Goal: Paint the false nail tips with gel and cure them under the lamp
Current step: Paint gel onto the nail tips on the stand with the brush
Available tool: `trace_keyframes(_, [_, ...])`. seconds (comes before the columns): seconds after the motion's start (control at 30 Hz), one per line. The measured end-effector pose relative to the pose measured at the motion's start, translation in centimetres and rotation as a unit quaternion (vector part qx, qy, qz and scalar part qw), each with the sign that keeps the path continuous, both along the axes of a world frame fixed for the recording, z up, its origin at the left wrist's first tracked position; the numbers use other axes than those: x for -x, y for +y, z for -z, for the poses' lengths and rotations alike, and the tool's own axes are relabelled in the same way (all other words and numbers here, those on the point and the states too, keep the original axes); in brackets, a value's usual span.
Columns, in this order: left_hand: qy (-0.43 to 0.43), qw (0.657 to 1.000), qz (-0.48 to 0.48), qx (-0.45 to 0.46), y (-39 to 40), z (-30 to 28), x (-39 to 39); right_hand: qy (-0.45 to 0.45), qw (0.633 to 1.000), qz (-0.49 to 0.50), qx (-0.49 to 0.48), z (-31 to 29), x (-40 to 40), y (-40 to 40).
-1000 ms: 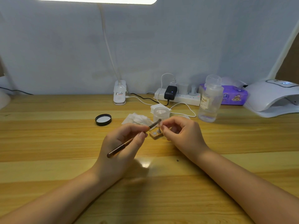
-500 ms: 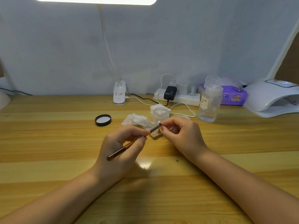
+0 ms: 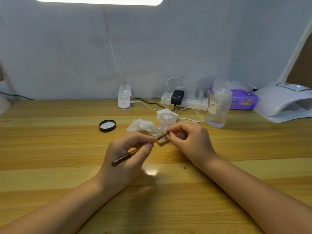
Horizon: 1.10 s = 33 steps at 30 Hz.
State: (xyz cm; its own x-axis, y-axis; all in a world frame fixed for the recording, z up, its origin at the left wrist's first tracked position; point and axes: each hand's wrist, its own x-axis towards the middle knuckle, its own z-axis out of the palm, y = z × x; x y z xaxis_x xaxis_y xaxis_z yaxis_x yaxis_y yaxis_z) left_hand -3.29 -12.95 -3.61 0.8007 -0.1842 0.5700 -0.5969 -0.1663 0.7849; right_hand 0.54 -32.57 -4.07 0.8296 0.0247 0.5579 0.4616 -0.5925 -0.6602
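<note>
Wood-grain surface [image 3: 50, 166], two bare hands at centre, brush work over a small nail stand.

Brush [image 3: 135, 152] is pinched in the closed grip of the left hand [image 3: 125, 159], handle angled toward the camera, tip up at the right hand [image 3: 189, 141]. Right grip is closed in a pinch at the brush tip; whether a nail tip is held cannot be told. Small wooden stand [image 3: 163, 141] sits just under the brush tip. Behind: tissue [image 3: 143, 126], clear jar [image 3: 167, 119], black lid [image 3: 107, 125], clear bottle [image 3: 217, 105]. Curing lamp [image 3: 283, 102] is parked far right.
</note>
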Motion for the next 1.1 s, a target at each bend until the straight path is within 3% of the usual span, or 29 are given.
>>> trace_keyframes(0.27, [0.03, 0.998, -0.026, 0.048, -0.15, 0.26, -0.22, 0.015, 0.999, -0.015, -0.031, -0.01, 0.0, -0.01])
trace_keyframes(0.63, [0.048, 0.993, 0.025, 0.101, -0.19, 0.15, 0.07, 0.034, 0.998, -0.027, -0.042, 0.05, 0.07, -0.12])
trace_keyframes(1.1, [0.059, 0.993, -0.021, 0.099, -0.14, 0.25, -0.42, 0.045, 0.995, -0.05, -0.077, 0.19, 0.03, -0.04])
